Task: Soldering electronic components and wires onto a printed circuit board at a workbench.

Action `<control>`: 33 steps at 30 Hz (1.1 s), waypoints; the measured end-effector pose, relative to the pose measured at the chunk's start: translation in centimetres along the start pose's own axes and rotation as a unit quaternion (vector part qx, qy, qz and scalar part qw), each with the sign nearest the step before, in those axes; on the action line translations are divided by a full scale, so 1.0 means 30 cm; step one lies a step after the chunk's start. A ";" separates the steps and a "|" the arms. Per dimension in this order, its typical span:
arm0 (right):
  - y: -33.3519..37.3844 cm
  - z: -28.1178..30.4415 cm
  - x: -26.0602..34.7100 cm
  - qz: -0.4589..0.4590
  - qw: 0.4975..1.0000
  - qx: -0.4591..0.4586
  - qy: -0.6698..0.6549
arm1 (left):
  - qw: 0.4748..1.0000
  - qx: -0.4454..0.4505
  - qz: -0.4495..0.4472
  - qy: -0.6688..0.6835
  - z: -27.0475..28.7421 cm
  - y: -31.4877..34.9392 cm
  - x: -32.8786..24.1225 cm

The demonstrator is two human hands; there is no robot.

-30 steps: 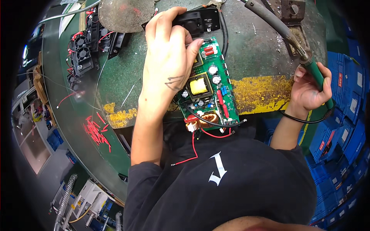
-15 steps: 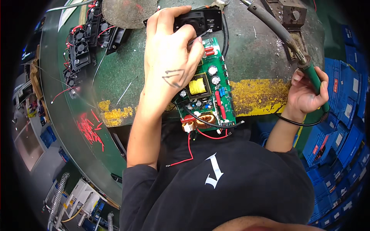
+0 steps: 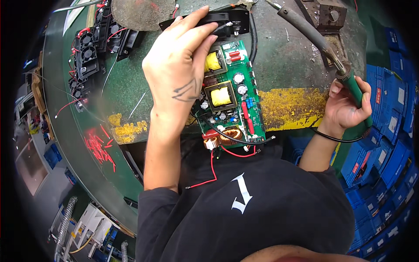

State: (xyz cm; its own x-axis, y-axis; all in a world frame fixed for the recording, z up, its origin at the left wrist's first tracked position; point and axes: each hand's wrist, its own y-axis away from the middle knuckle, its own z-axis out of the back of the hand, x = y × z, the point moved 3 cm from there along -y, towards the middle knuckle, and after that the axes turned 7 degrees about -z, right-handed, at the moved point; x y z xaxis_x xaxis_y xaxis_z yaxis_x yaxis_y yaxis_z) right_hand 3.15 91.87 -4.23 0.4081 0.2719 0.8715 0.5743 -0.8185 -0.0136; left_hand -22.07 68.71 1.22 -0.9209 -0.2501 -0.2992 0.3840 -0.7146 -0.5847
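My left hand (image 3: pixel 174 61) reaches over a green circuit board (image 3: pixel 254 111). Its thumb and index finger are closed on a short black wire (image 3: pixel 224 27), whose bare end points at a metal terminal (image 3: pixel 237 31) but sits apart from it. Other fingers of that hand rest on the black end panel (image 3: pixel 243 22) at the board's far end. My right hand (image 3: pixel 347 107) grips the green handle of a soldering iron (image 3: pixel 325 46); its tip points to the far left, away from the board. Yellow-wrapped transformers (image 3: pixel 220 96) and copper coils (image 3: pixel 230 136) sit on the board.
Several small black fans (image 3: pixel 89 52) lie at the far left. Below them are loose red sleeves (image 3: pixel 99 146). A metal block (image 3: pixel 333 15) stands at the back right, and blue bins (image 3: pixel 375 161) are stacked right of the bench. Red leads (image 3: pixel 214 170) hang off the board's near edge.
My left hand has shifted left and slightly away, uncovering a second transformer. The black wire's end has moved up and left off the terminal; the panel has tilted. The soldering iron has barely moved.
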 end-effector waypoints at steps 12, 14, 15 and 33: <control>-0.009 -0.018 -0.009 -0.053 0.996 0.048 0.055 | 0.990 -0.038 0.022 0.136 0.030 -0.003 0.000; -0.013 -0.015 -0.010 -0.059 0.997 0.047 0.023 | 0.996 0.007 0.001 0.090 0.028 -0.011 -0.020; -0.015 -0.017 -0.012 -0.059 0.997 0.049 0.027 | 0.995 -0.005 0.004 0.098 0.020 -0.014 -0.030; -0.010 0.006 -0.006 -0.043 0.999 0.006 0.005 | 0.998 0.028 -0.007 -0.049 -0.063 -0.030 -0.093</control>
State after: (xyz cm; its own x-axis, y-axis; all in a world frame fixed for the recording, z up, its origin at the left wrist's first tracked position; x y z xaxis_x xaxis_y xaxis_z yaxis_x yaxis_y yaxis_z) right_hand 3.03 92.17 -4.48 0.3500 0.3358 0.8745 0.6152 -0.7864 0.0558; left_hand -19.71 71.27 1.17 -0.9293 -0.3005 -0.2148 0.3694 -0.7530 -0.5445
